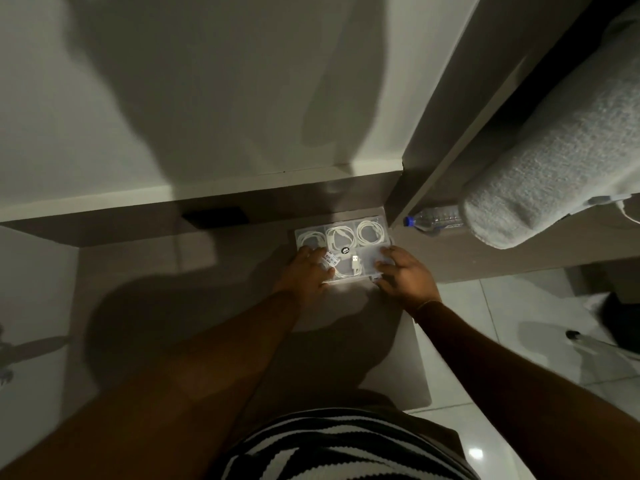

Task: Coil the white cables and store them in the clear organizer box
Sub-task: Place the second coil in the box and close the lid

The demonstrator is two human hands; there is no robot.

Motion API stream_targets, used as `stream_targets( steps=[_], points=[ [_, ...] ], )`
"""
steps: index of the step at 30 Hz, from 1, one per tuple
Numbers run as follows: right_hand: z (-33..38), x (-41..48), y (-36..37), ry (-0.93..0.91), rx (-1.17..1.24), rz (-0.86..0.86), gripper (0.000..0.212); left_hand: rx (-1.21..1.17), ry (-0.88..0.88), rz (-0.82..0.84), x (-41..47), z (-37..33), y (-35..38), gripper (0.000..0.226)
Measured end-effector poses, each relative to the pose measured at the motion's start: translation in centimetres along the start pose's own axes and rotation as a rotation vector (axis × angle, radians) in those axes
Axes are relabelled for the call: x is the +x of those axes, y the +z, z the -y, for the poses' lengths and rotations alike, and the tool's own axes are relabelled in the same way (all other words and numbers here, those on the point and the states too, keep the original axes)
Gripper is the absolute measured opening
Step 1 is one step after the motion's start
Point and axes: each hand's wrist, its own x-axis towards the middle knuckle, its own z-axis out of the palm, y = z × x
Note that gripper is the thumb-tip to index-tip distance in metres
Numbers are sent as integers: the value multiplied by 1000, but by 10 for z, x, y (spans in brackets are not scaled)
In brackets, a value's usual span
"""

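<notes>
The clear organizer box [377, 224] lies flat on a grey-brown surface near the wall. White coiled cables [369, 233] fill its three far compartments, and another cable with a USB plug [354, 263] lies in a near middle compartment. A clear lid with a barcode sticker seems to cover the box. My left hand [304, 271] rests fingers-down on the box's near left corner. My right hand [403, 275] presses on its near right corner. Both hands lie on top of the box, fingers spread.
A plastic water bottle [434, 218] with a blue cap lies right of the box, beside a grey rolled textile [554, 161]. A dark rectangular object [216, 216] sits by the wall at left. White tiled floor [519, 323] lies past the surface's right edge.
</notes>
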Motion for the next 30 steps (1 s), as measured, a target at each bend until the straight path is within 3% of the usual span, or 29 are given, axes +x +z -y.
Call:
stream_targets(
  steps=[6,16,23,30],
  points=[
    [-2,1,-3,4,16,48,50,105,2,54,4,-2,1,40],
    [-5,2,3,-194,-294,-101,48,101,-60,77,-1,-15,-3,44],
    [3,4,3,-166,-384,-65,45,151,-83,214,-1,-32,-5,62],
    [13,6,6,-79,-333,-46,49,68,-49,223,-3,-24,-2,60]
  ],
)
